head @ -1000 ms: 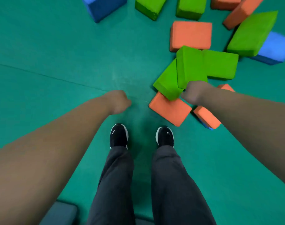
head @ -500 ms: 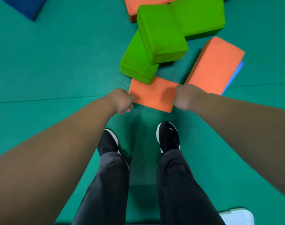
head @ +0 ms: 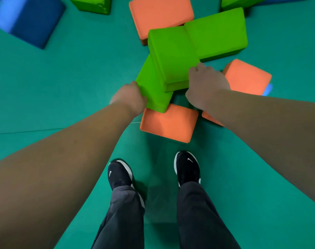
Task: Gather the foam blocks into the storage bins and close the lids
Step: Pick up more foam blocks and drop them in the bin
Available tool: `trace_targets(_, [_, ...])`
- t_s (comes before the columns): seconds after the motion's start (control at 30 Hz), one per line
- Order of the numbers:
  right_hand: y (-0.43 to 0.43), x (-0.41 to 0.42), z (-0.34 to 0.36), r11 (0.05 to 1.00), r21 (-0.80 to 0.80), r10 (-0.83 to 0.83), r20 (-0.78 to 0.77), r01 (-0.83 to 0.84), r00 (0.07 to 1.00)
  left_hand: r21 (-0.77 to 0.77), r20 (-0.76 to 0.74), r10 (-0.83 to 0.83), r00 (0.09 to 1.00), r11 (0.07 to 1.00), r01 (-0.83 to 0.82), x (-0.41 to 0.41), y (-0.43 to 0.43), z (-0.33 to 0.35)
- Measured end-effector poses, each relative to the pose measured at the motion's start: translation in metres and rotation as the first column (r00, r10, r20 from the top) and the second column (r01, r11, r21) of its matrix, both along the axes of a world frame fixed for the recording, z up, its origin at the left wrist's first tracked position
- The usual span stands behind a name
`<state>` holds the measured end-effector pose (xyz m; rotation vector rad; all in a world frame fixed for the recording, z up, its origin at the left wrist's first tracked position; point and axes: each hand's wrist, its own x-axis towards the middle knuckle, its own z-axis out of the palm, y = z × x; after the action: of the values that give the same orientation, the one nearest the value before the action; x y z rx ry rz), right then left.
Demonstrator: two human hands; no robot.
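A pile of foam blocks lies on the green floor mat in front of my feet. My left hand (head: 129,98) presses the left side of the lower green block (head: 151,88). My right hand (head: 205,85) grips the near right corner of the upper green block (head: 171,54), which rests on the lower one. A third green block (head: 217,33) lies behind them. An orange block (head: 169,122) sits under the lower green block's near end. No storage bin is in view.
More orange blocks lie at the back (head: 160,15) and at the right (head: 246,77), with a blue one (head: 268,88) under it. A blue block (head: 29,20) sits at the far left, another green block (head: 92,4) at the top. My shoes (head: 119,174) stand near.
Both hands moved up from the near orange block onto the two stacked green blocks. The view shifted so that more of the pile shows.
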<state>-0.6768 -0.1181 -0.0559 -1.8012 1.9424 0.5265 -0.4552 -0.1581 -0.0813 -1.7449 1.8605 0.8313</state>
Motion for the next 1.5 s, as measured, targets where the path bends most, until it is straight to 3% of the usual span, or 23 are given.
trace_targets(0.17, [-0.012, 0.008, -0.023, 0.971, -0.122, 0.205, -0.035, -0.208, 0.978, -0.039, 0.038, 0.007, 0.999, 0.999, -0.005, -0.004, -0.020, -0.012])
trace_targets(0.27, [-0.014, 0.016, -0.045, 0.950, -0.150, 0.273, -0.019, -0.272, 0.962, -0.003, 0.085, -0.012, 0.996, 1.000, 0.012, -0.005, -0.021, -0.028])
trace_targets(0.37, [-0.015, 0.024, -0.062, 0.930, -0.175, 0.324, -0.028, -0.324, 0.946, 0.069, 0.036, -0.082, 0.996, 0.994, 0.080, -0.003, -0.021, -0.050])
trace_targets(0.77, [-0.020, 0.032, -0.073, 0.935, -0.136, 0.300, -0.191, -0.328, 0.935, 0.275, -0.125, 0.278, 0.952, 0.932, -0.236, 0.010, -0.040, -0.070])
trace_targets(0.93, [-0.022, 0.044, -0.026, 0.956, -0.079, 0.268, -0.156, -0.282, 0.951, 0.122, -0.084, 0.258, 0.963, 0.961, -0.247, 0.012, -0.028, -0.023])
trace_targets(1.1, [-0.018, 0.069, 0.050, 0.955, -0.004, 0.297, -0.080, -0.298, 0.952, -0.019, -0.079, 0.347, 0.935, 0.937, -0.349, 0.035, -0.006, 0.051])
trace_targets(1.27, [-0.030, 0.116, 0.122, 0.933, 0.089, 0.354, -0.047, -0.349, 0.934, -0.164, -0.093, 0.272, 0.958, 0.945, -0.284, 0.087, 0.012, 0.117])
trace_targets(1.5, [-0.034, 0.226, 0.184, 0.871, 0.204, 0.452, 0.020, -0.446, 0.892, -0.119, -0.038, 0.320, 0.947, 0.939, -0.322, 0.203, 0.059, 0.182])
